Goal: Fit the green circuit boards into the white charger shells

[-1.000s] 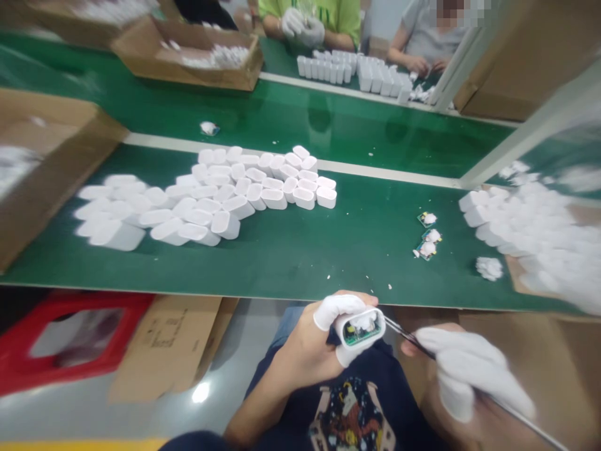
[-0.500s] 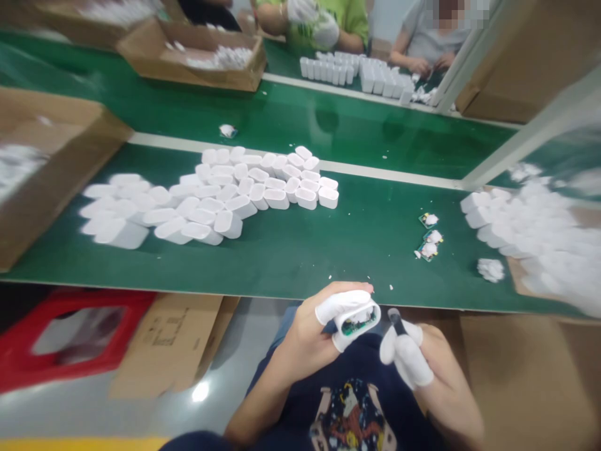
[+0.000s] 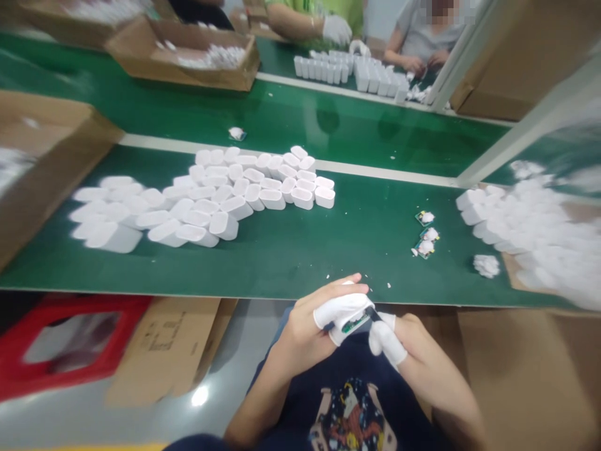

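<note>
My left hand [image 3: 310, 319], with white covers on some fingers, is wrapped round a white plastic housing whose open end faces right. Inside it shows a green circuit board [image 3: 353, 323] with dark parts. My right hand [image 3: 392, 341], also in white finger covers, is closed on a slim dark tool [image 3: 374, 314]. The tool's tip reaches the open end of the housing; the exact contact is hidden by my fingers. Both hands are just in front of the table's near edge.
Many white housings [image 3: 272, 199] stand on the green table [image 3: 291, 263]. To the right lie small circuit boards [image 3: 426, 248], a white crumpled clump [image 3: 486, 265] and a pile of white housings [image 3: 521, 232]. A cardboard box [image 3: 94, 134] is at left. Across the table, people handle white parts [image 3: 375, 78].
My right hand has moved left and brought the dark tool to the housing's opening. Across the table, a co-worker's gloved hands have lowered toward the white parts.
</note>
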A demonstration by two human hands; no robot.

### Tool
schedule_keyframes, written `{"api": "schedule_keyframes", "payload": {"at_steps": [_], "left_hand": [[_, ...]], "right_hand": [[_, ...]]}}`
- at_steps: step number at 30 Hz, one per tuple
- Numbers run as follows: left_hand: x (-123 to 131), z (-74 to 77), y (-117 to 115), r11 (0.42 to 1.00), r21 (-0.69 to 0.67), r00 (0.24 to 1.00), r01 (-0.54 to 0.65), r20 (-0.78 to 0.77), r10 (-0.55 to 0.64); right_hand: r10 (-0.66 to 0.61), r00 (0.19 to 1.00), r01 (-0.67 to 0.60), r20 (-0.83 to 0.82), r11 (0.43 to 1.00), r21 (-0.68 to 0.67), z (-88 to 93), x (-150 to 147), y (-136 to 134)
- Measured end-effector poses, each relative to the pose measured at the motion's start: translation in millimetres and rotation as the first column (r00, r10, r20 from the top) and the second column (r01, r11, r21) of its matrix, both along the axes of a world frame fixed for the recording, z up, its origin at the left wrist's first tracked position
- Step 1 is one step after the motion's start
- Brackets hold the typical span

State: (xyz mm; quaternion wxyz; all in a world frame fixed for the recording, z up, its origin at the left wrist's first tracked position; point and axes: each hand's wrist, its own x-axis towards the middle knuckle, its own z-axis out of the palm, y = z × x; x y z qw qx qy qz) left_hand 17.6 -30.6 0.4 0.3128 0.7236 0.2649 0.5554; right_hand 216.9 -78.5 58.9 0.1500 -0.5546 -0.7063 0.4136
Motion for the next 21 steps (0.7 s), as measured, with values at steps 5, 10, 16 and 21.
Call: {"api": "schedule_keyframes", "payload": {"at_steps": [5,10,16,21], "left_hand": [[5,-0.2,0,0.998,-0.056,0.999,0.006,0.034,-0.005],[9,0.7,-4,0.995,-0.098,0.999,0.004,0.049,0.001],[11,-6.5,-4,0.998,-0.06,1.0,-0.015,0.012,0.016],[15,-12.2,0,0.992,-0.116,0.999,-0.043,0.0,0.044]], "right_hand": [[-0.07,0.987,0.072,-0.147,0.997,0.014,-3.7,1,-4],[-0.152,0.898,0.111,-0.413,0.986,-0.12,-5.8,-11,-9],[-0.313,0.814,0.078,-0.489,0.894,-0.442,-18.6,-19,-6],[-0.371,0.766,0.114,-0.525,0.882,-0.457,-32.0,-17,-4]]}}
